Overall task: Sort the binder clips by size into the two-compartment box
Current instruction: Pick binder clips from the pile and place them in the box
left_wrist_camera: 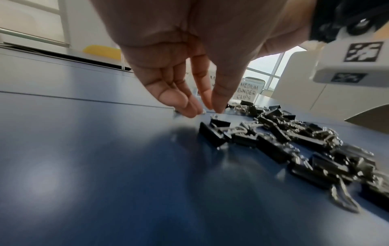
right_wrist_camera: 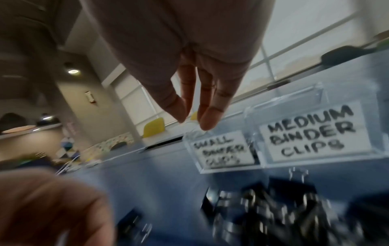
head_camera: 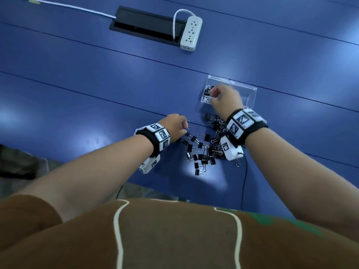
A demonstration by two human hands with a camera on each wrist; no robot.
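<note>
Inside box (head_camera: 250, 90): few clips (head_camera: 208, 89).

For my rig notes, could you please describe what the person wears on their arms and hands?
Both forearms are bare. Each wrist carries a black strap ringed with white blocks bearing black-and-white square markers, plus a white camera housing underneath. A thin black cable trails from the right one.

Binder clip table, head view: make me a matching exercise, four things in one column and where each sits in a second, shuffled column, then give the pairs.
Things
1. power strip
2. clear box
3. clip pile
4. left hand

Places
A. at the pile's left edge
B. on the table between the two wrists
C. far side, beside the black cable hatch
D. under the right hand, just beyond the pile

Pairs: 1-C, 2-D, 3-B, 4-A
</note>
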